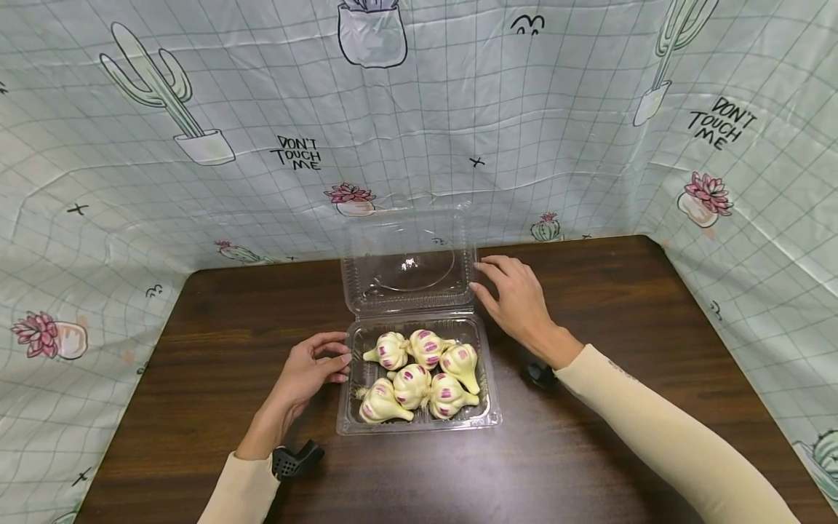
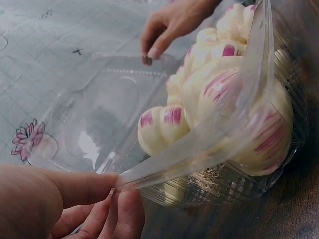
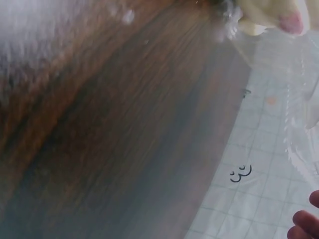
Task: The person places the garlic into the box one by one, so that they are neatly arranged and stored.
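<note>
A clear plastic clamshell container [image 1: 419,429] sits on the table with its lid [image 1: 409,287] raised at the back. Several cream garlic bulbs [image 1: 412,386] with purple streaks lie in the base. At the base's left side, my left hand [image 1: 314,367] pinches the rim between thumb and fingers, seen close up in the left wrist view. My right hand [image 1: 517,295] is at the lid's right edge, thumb and fingertips holding it there. Only some fingertips [image 3: 301,224] of that hand show in the right wrist view.
The dark wooden table [image 1: 249,313] extends around the container. Behind it and at both sides hangs a pale grid-patterned cloth [image 1: 425,131] with cactus drawings; the raised lid stands close to it. A black wrist device [image 1: 297,458] is on the left wrist.
</note>
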`<act>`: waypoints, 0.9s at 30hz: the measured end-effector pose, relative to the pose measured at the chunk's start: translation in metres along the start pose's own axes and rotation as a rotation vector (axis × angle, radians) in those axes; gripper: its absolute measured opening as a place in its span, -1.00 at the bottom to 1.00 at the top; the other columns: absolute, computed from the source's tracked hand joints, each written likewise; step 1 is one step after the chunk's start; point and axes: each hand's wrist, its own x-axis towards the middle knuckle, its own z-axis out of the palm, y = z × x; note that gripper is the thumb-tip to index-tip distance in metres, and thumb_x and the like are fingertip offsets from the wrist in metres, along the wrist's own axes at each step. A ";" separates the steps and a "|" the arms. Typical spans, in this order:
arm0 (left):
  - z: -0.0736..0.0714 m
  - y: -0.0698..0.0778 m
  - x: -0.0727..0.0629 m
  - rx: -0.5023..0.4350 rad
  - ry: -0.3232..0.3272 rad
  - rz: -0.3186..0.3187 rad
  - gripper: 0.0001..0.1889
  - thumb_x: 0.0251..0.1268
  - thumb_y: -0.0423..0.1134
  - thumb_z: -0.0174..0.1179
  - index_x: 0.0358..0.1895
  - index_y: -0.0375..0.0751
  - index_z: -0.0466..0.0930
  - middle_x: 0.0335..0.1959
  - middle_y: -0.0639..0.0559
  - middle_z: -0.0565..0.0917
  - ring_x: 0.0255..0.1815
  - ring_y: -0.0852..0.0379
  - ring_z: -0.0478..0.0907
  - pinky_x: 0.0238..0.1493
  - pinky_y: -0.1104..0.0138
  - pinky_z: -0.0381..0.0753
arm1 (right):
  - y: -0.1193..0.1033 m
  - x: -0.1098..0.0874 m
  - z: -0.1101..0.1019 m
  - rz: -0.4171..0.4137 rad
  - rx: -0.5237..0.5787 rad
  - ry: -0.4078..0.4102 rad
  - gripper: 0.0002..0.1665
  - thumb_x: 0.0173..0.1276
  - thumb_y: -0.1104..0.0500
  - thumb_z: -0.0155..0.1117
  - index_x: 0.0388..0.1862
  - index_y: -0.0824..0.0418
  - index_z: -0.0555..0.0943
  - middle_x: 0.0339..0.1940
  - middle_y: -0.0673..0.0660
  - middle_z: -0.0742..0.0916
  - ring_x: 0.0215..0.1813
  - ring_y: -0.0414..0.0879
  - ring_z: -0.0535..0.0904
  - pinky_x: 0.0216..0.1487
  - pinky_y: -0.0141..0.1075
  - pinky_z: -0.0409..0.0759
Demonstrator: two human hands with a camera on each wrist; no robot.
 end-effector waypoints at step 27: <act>-0.001 -0.002 0.000 -0.039 -0.021 -0.001 -0.51 0.53 -0.55 0.16 0.45 -0.55 0.37 -0.09 -0.03 0.61 -0.36 0.28 0.67 -0.25 0.42 0.78 | -0.016 -0.016 -0.017 -0.004 0.186 0.070 -0.79 0.30 0.30 0.59 -0.11 0.32 0.79 0.02 0.23 0.77 0.06 0.19 0.65 0.12 0.08 0.64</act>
